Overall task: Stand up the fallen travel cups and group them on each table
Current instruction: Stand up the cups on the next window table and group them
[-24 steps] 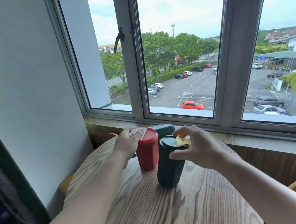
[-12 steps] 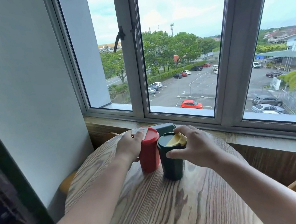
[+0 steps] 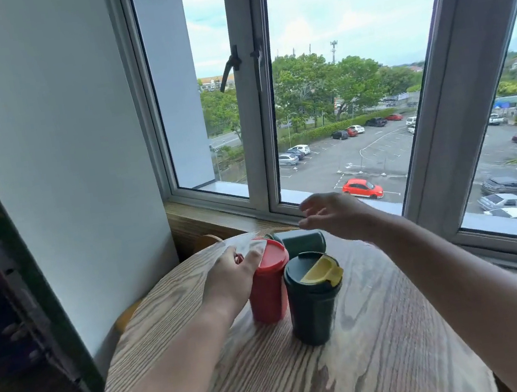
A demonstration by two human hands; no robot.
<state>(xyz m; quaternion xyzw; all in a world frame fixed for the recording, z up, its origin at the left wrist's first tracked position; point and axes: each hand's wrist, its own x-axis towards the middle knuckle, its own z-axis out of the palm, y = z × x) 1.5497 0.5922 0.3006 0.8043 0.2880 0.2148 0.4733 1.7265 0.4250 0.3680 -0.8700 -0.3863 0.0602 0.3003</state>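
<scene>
A red travel cup (image 3: 270,294) stands upright on the round wooden table (image 3: 359,365), and my left hand (image 3: 232,277) is wrapped around its left side at the lid. Touching its right side stands a dark green cup with a yellow lid flap (image 3: 315,301), upright and free. Behind both lies a second dark green cup (image 3: 303,243) on its side, partly hidden by them. My right hand (image 3: 334,216) hovers above and just right of that fallen cup, fingers spread, holding nothing.
A wooden sill and a large window (image 3: 268,201) run close behind the table. A white wall (image 3: 60,158) stands to the left. A rounded wooden chair back (image 3: 205,241) shows past the table's far left edge. Bare tabletop lies in front of the cups.
My right hand let go of the yellow-lidded green cup, now upright beside the red one, and lifted back towards the fallen cup. My left hand stayed on the red cup.
</scene>
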